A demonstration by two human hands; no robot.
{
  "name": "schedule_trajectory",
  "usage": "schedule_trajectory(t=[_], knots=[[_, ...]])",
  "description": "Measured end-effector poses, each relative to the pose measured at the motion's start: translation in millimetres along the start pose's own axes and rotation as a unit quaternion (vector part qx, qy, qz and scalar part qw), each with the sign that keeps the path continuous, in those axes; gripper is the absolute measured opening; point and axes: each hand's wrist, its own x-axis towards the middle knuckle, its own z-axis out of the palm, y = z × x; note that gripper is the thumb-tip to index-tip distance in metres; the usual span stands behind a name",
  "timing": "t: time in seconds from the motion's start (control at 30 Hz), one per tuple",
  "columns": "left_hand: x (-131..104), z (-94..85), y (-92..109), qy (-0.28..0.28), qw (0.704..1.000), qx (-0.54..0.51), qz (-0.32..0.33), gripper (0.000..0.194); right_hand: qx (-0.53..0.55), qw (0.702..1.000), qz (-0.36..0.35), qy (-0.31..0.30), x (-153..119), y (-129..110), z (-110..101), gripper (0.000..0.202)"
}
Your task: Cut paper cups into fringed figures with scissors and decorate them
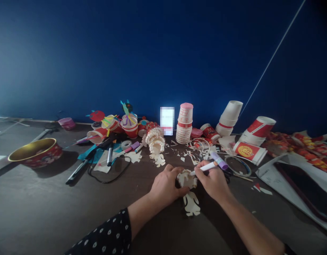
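The left hand (pixel 166 186) clasps the left edge of a cream cutout (pixel 188 180), thumb below and fingers above. The right hand (pixel 212 182) pinches a white pen (pixel 207 168) whose tip meets the cutout's upper right; whether it touches is too small to tell. The cutout lies between the hands, its frilled, cup-like part within the left hand's curve and its flat, limbed part (pixel 192 203) pointing towards the person.

The table (pixel 105 212) is dark, with a blue wall (pixel 153 53) behind it.

A purple tube (pixel 219 161) lies just past the right hand, beside paper scraps (pixel 190 156). Beyond the left hand sits a second frilled figure (pixel 156 144). Further back stands a cup stack (pixel 184 124). Far left is a gold-lined bowl (pixel 36 152); far right, a phone (pixel 304 187) on a white box (pixel 271 173).
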Motion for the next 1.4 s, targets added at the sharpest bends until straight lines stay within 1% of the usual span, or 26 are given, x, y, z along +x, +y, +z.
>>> schedule_trajectory(t=[0.2,0.5,0.77,0.9,1.2,1.4], knots=[[-1.5,1.0,2.4,-0.004,1.000,0.024,-0.008,0.056,-0.001,1.000,0.010,-0.009,-0.5,-1.8,-0.2,0.017],[-1.2,1.2,2.5,-0.003,1.000,0.028,-0.004,0.054,-0.019,1.000,0.012,-0.016,-0.3,-1.7,-0.1,0.017],[-2.1,-0.3,4.2,-0.009,0.999,0.031,-0.011,0.054,-0.023,1.000,-0.005,-0.002,-1.0,-1.2,0.4,0.018],[-2.0,-0.3,4.2,-0.008,0.999,0.033,-0.014,0.055,-0.025,0.999,-0.010,0.019,-1.7,-1.6,-0.1,0.017],[0.3,-0.8,3.8,-0.011,0.999,0.031,-0.014,0.056,-0.046,0.999,-0.009,0.005,-1.9,-3.8,0.2,0.015],[-1.5,0.7,3.6,-0.009,0.999,0.034,-0.014,0.056,-0.054,0.998,-0.009,0.023,-2.3,-4.3,0.3,0.015]])
